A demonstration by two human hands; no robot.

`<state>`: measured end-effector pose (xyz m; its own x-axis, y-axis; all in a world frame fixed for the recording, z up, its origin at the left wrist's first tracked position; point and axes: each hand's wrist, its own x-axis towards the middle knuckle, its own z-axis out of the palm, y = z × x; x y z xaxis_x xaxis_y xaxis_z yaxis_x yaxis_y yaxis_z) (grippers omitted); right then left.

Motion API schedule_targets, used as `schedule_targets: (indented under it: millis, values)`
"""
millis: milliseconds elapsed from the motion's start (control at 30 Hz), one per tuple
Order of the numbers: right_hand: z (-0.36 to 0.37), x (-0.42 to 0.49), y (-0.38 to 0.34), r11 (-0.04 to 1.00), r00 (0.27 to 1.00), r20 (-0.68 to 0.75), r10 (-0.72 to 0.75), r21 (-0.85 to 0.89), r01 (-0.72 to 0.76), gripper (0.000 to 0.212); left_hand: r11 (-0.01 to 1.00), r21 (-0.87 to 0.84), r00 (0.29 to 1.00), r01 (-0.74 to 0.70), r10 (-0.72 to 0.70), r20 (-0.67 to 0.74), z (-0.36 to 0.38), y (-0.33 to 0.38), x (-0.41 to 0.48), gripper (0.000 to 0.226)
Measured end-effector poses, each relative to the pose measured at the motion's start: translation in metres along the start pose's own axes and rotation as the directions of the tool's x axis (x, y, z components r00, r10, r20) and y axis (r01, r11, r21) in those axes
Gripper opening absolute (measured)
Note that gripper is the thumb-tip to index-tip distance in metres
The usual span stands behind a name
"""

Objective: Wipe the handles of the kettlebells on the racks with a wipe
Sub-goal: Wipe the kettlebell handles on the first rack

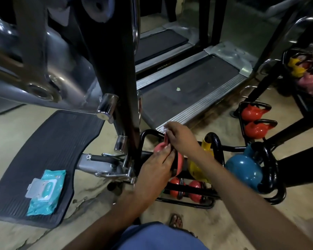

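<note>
The right hand (178, 137) pinches a white wipe (164, 129) at the handle of the pink kettlebell (159, 147), which sits on the top row of the black rack (147, 134) beside a yellow kettlebell (205, 145). The left hand (156, 164) lies on the pink body with its fingers stretched. A pack of wipes (45, 191) lies on the rubber mat (52, 141).

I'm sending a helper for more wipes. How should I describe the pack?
Find the ribbed black mat on the floor left of the kettlebell rack. On its near end lies the wipes pack: a flat teal packet with a white flip lid, the only loose thing on the mat.
</note>
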<state>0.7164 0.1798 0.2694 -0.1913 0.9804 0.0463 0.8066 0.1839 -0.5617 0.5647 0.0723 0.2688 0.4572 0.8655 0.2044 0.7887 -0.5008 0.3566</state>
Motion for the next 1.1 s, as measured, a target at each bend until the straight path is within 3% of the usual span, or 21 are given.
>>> schedule_targets:
  millis: [100, 167, 233, 367, 500, 633, 767, 833, 900, 1033, 1100]
  values:
    - [-0.033, 0.018, 0.000, 0.928, 0.915, 0.352, -0.198, -0.233, 0.291, 0.045, 0.997, 0.033, 0.996, -0.077, 0.078, -0.033, 0.010, -0.003, -0.014, 0.059]
    - [-0.040, 0.013, -0.004, 0.766, 0.775, 0.500, -0.386, -0.295, 0.571, 0.041, 0.988, 0.062, 0.988, -0.142, 0.145, -0.044, 0.016, -0.005, -0.021, 0.053]
    - [-0.045, 0.010, -0.008, 0.595, 0.695, 0.572, -0.436, -0.397, 0.699, 0.043, 0.981, 0.045, 0.981, -0.189, 0.190, -0.037, 0.019, -0.005, -0.026, 0.049]
    - [-0.049, 0.023, -0.013, 0.534, 0.735, 0.559, -0.384, -0.515, 0.671, 0.036, 0.981, 0.022, 0.980, -0.195, 0.195, -0.045, 0.017, -0.004, -0.033, 0.054]
    - [-0.034, -0.008, -0.027, 0.395, 0.553, 0.728, -0.406, -0.406, 0.824, 0.028, 0.980, -0.039, 0.975, -0.195, 0.190, -0.116, 0.006, -0.005, -0.044, 0.031]
    - [-0.040, -0.023, -0.028, 0.460, 0.670, 0.556, -0.492, -0.488, 0.742, 0.032, 0.967, -0.242, 0.987, -0.076, 0.039, -0.154, -0.002, -0.010, -0.059, 0.029]
    - [-0.020, -0.060, -0.017, 0.350, 0.532, 0.577, -0.620, -0.404, 0.845, 0.032, 0.906, -0.390, 0.968, 0.165, -0.225, -0.112, -0.012, -0.020, -0.056, 0.037]
    - [-0.021, -0.057, -0.015, 0.367, 0.582, 0.511, -0.632, -0.465, 0.806, 0.030, 0.869, -0.445, 0.946, 0.216, -0.299, -0.123, -0.016, -0.025, -0.046, 0.039]
    - [-0.021, -0.053, -0.018, 0.400, 0.633, 0.474, -0.612, -0.505, 0.765, 0.026, 0.857, -0.466, 0.939, 0.220, -0.316, -0.138, -0.020, -0.026, -0.034, 0.041]
    - [-0.017, -0.073, -0.010, 0.319, 0.541, 0.630, -0.556, -0.440, 0.840, 0.037, 0.852, -0.487, 0.948, 0.194, -0.290, -0.130, -0.024, -0.030, -0.008, 0.042]
    - [-0.025, -0.076, -0.002, 0.354, 0.573, 0.559, -0.599, -0.457, 0.816, 0.032, 0.860, -0.476, 0.964, 0.181, -0.251, -0.088, -0.022, -0.035, 0.009, 0.043]
